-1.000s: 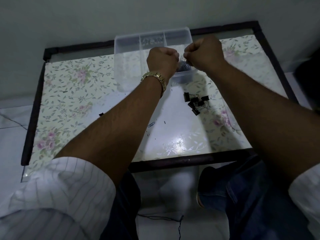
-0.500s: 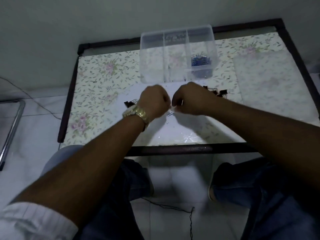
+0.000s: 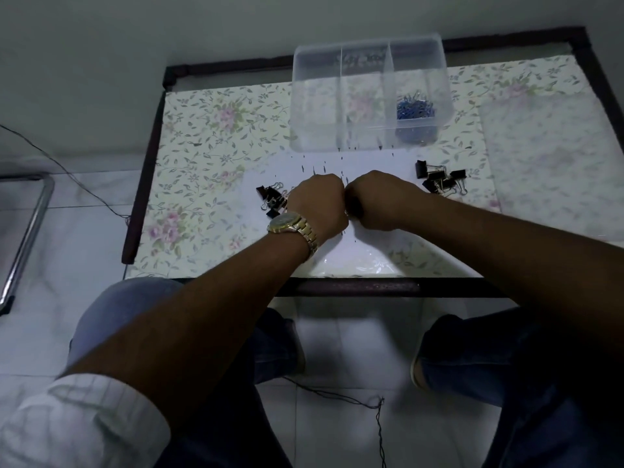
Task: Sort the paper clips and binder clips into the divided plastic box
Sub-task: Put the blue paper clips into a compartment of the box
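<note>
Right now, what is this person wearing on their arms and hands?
The left hand has a gold metal-link wristwatch at the wrist. A white, thinly striped sleeve is rolled up on the left arm. The right hand is bare, no glove or ring visible.

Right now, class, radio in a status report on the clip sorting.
Left hand and right hand fisted together, contents hidden. Blue paper clips in box, right compartment. Binder clips unsorted. Nothing blocking.
</note>
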A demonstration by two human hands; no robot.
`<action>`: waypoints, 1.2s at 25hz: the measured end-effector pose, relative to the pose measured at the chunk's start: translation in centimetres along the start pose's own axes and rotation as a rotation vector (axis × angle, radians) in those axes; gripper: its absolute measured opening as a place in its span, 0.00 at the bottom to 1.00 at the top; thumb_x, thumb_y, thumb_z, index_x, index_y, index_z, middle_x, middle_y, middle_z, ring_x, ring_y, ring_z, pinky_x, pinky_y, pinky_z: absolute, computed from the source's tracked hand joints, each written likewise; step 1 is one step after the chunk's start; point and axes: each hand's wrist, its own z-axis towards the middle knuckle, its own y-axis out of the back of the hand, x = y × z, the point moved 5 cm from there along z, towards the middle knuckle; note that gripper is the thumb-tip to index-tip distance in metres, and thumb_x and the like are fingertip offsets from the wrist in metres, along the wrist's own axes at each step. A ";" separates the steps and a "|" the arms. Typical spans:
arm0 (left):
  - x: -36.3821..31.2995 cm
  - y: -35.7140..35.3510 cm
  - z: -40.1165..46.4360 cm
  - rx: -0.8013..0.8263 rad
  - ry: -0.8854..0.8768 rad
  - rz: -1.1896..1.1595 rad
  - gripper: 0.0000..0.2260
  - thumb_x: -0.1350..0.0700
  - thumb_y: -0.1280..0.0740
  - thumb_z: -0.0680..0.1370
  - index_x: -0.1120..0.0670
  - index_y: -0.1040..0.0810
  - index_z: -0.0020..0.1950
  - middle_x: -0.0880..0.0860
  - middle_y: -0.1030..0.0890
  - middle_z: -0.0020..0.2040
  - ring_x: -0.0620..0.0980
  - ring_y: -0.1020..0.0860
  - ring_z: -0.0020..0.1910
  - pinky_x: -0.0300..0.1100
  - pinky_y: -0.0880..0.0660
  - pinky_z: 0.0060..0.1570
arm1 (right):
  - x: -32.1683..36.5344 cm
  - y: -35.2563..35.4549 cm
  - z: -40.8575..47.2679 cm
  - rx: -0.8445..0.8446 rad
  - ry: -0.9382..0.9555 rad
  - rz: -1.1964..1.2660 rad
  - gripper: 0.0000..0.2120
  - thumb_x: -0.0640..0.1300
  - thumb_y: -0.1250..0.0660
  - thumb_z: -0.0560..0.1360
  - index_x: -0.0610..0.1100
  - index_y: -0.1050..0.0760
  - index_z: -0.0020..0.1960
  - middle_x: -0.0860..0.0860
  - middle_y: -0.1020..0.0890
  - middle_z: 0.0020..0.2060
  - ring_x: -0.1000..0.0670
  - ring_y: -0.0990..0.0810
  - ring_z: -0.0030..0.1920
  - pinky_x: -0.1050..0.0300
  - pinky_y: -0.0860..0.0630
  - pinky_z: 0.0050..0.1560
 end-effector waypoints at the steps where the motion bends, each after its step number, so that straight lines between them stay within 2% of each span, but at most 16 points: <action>1: 0.1 -0.1 0.1 0.013 0.012 -0.023 0.04 0.55 0.29 0.72 0.54 0.17 0.44 0.54 0.18 0.40 0.58 0.18 0.41 0.44 0.30 0.36 | 0.0 -0.2 0.1 0.014 0.002 -0.012 0.05 0.40 0.34 0.75 0.43 0.19 0.45 0.45 0.16 0.42 0.43 0.20 0.43 0.51 0.21 0.45; 3: 0.4 -0.3 0.2 0.049 0.053 -0.062 0.04 0.54 0.30 0.73 0.53 0.18 0.40 0.50 0.21 0.35 0.55 0.21 0.38 0.41 0.32 0.34 | 0.0 -0.3 0.1 0.030 0.018 -0.028 0.05 0.39 0.34 0.76 0.41 0.20 0.48 0.45 0.17 0.43 0.43 0.21 0.43 0.51 0.23 0.43; 5: 0.6 -0.4 0.2 0.071 0.066 -0.111 0.10 0.54 0.31 0.73 0.53 0.25 0.32 0.49 0.26 0.30 0.54 0.24 0.33 0.39 0.36 0.31 | 0.0 -0.3 0.1 0.027 0.029 -0.031 0.01 0.39 0.34 0.77 0.43 0.25 0.46 0.46 0.21 0.43 0.44 0.23 0.42 0.52 0.27 0.42; 6: 0.8 -0.3 0.2 0.079 0.062 -0.138 0.13 0.54 0.31 0.73 0.54 0.28 0.29 0.49 0.28 0.28 0.53 0.26 0.31 0.38 0.37 0.30 | 0.0 -0.3 0.0 0.011 0.032 -0.024 0.03 0.39 0.34 0.77 0.45 0.27 0.46 0.48 0.23 0.43 0.45 0.24 0.42 0.53 0.29 0.41; 8: 1.2 -0.2 0.3 0.083 0.046 -0.182 0.13 0.54 0.30 0.71 0.56 0.27 0.28 0.50 0.26 0.26 0.54 0.23 0.31 0.39 0.33 0.28 | -0.4 -0.1 -0.4 -0.042 0.046 0.044 0.04 0.41 0.33 0.77 0.47 0.27 0.45 0.49 0.23 0.42 0.46 0.25 0.42 0.54 0.32 0.42; 10: 1.4 0.2 0.5 0.064 0.031 -0.241 0.08 0.55 0.30 0.70 0.56 0.18 0.32 0.50 0.18 0.31 0.52 0.19 0.34 0.45 0.21 0.34 | -0.7 0.9 -1.2 -0.101 0.071 0.111 0.02 0.43 0.31 0.78 0.47 0.23 0.46 0.50 0.18 0.42 0.48 0.25 0.42 0.56 0.33 0.42; 11: 1.3 0.7 0.7 0.045 0.016 -0.285 0.06 0.55 0.29 0.70 0.54 0.15 0.35 0.49 0.15 0.33 0.49 0.17 0.35 0.46 0.18 0.39 | -0.9 1.8 -1.6 -0.139 0.092 0.133 0.01 0.43 0.30 0.78 0.46 0.20 0.47 0.50 0.16 0.42 0.49 0.24 0.42 0.57 0.33 0.43; 12: 1.3 1.4 0.8 0.019 0.007 -0.345 0.05 0.55 0.27 0.71 0.53 0.14 0.36 0.48 0.14 0.35 0.46 0.17 0.35 0.45 0.17 0.42 | -1.3 3.0 -2.0 -0.184 0.105 0.155 0.02 0.43 0.29 0.77 0.45 0.18 0.47 0.51 0.15 0.42 0.49 0.21 0.42 0.59 0.32 0.44; 14: 1.5 3.4 1.2 -0.051 0.029 -0.538 0.04 0.52 0.23 0.73 0.52 0.13 0.40 0.48 0.14 0.37 0.46 0.16 0.36 0.40 0.18 0.42 | -2.6 6.5 -2.6 -0.328 0.073 0.234 0.03 0.42 0.27 0.75 0.46 0.15 0.47 0.53 0.15 0.41 0.52 0.18 0.41 0.60 0.26 0.47; 17: 2.2 5.0 2.1 -0.082 0.143 -0.871 0.08 0.50 0.25 0.76 0.55 0.13 0.46 0.54 0.12 0.41 0.53 0.13 0.39 0.48 0.16 0.40 | -7.2 11.0 -3.3 -0.609 -0.136 0.528 0.03 0.44 0.25 0.74 0.46 0.13 0.47 0.54 0.13 0.39 0.60 0.18 0.34 0.60 0.16 0.46; 18: 2.2 5.1 2.4 -0.063 0.169 -0.919 0.08 0.51 0.26 0.78 0.55 0.14 0.48 0.54 0.12 0.44 0.53 0.13 0.40 0.51 0.16 0.41 | -8.9 11.5 -3.2 -0.679 -0.216 0.620 0.04 0.44 0.24 0.73 0.46 0.12 0.47 0.54 0.13 0.38 0.59 0.17 0.33 0.57 0.14 0.45; 21: 1.1 4.4 3.5 -0.008 0.162 -0.942 0.08 0.53 0.28 0.79 0.56 0.14 0.51 0.53 0.12 0.47 0.49 0.13 0.38 0.50 0.17 0.41 | -12.3 11.4 -2.6 -0.739 -0.384 0.744 0.05 0.44 0.24 0.72 0.44 0.12 0.46 0.48 0.12 0.38 0.47 0.13 0.35 0.44 0.13 0.44; 23: 0.4 4.0 3.8 0.003 0.133 -0.918 0.07 0.54 0.29 0.80 0.56 0.14 0.51 0.52 0.12 0.46 0.51 0.13 0.39 0.46 0.17 0.42 | -12.9 11.0 -2.1 -0.756 -0.406 0.799 0.06 0.45 0.24 0.72 0.43 0.12 0.46 0.45 0.13 0.38 0.45 0.14 0.33 0.42 0.13 0.44; 27: 0.0 3.5 3.8 -0.061 0.080 -0.857 0.07 0.56 0.31 0.81 0.56 0.14 0.51 0.52 0.13 0.44 0.44 0.15 0.35 0.36 0.20 0.38 | -12.0 11.7 -2.7 -0.841 -0.348 0.732 0.09 0.49 0.26 0.73 0.45 0.12 0.48 0.52 0.15 0.34 0.54 0.16 0.33 0.49 0.14 0.49; 30: -0.3 3.7 3.5 -0.122 0.012 -0.723 0.07 0.56 0.31 0.80 0.54 0.13 0.49 0.49 0.13 0.42 0.44 0.15 0.38 0.37 0.20 0.42 | -10.7 11.5 -4.5 -0.694 -0.236 0.553 0.07 0.51 0.25 0.76 0.47 0.13 0.46 0.56 0.17 0.33 0.59 0.17 0.31 0.61 0.17 0.42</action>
